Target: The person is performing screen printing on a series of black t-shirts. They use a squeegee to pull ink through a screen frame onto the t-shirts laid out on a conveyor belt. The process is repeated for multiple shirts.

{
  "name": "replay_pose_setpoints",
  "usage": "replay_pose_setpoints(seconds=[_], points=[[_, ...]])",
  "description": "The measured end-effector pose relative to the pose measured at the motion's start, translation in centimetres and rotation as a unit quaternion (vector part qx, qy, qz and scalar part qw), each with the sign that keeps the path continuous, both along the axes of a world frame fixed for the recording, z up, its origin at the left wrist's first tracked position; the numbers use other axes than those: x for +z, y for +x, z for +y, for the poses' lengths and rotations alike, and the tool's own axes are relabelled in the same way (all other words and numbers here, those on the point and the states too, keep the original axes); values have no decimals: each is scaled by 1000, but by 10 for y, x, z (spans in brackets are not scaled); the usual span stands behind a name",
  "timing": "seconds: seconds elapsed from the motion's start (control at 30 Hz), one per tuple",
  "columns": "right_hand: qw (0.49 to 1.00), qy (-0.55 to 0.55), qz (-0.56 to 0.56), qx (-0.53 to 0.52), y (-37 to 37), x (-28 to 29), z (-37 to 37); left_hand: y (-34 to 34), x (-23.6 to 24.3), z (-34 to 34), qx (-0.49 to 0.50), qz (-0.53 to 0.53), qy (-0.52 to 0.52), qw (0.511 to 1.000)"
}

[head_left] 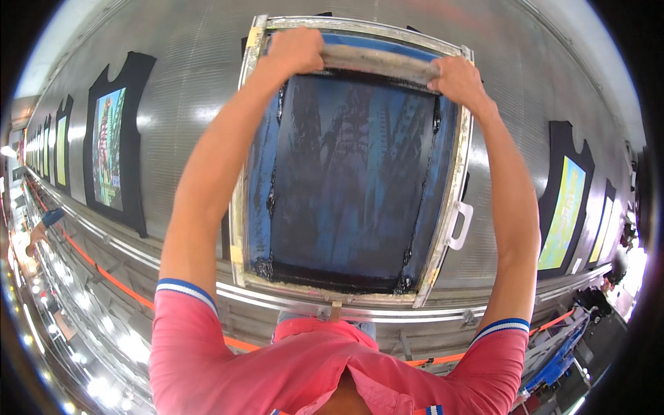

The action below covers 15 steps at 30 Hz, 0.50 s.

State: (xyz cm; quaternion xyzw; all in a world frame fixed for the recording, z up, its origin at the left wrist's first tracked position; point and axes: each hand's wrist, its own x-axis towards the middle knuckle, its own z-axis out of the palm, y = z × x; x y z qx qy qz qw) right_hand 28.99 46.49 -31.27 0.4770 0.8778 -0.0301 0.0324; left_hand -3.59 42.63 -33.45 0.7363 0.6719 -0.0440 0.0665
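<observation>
Both my arms reach forward over a screen-printing frame (451,166) that lies on the long grey table. Near its far end I grip a wide squeegee (377,62) across its bar. My left hand (297,50) is closed round the squeegee's left end, my right hand (459,80) round its right end. Under the squeegee the blue mesh (346,187) is smeared with dark ink, and a faint picture shows through it. Thick black ink (339,278) lies along the mesh's near edge and down both sides. A white handle (460,225) sticks out from the frame's right side.
Dark shirt pieces with colourful prints lie along the table, one left (111,145) and one right (566,204), with more beyond each. A metal rail (256,296) and an orange strip (124,287) run along the near edge. Another person's hand (38,235) shows at far left.
</observation>
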Motion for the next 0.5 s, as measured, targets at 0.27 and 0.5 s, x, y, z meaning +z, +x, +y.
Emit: replay_pose_setpoints(seconds=[0.27, 0.5], points=[[998, 38, 29, -37, -9, -2, -8, -22, 9, -14, -38, 23, 96, 994], [999, 13, 46, 24, 4, -15, -84, -11, 11, -95, -15, -7, 35, 999]])
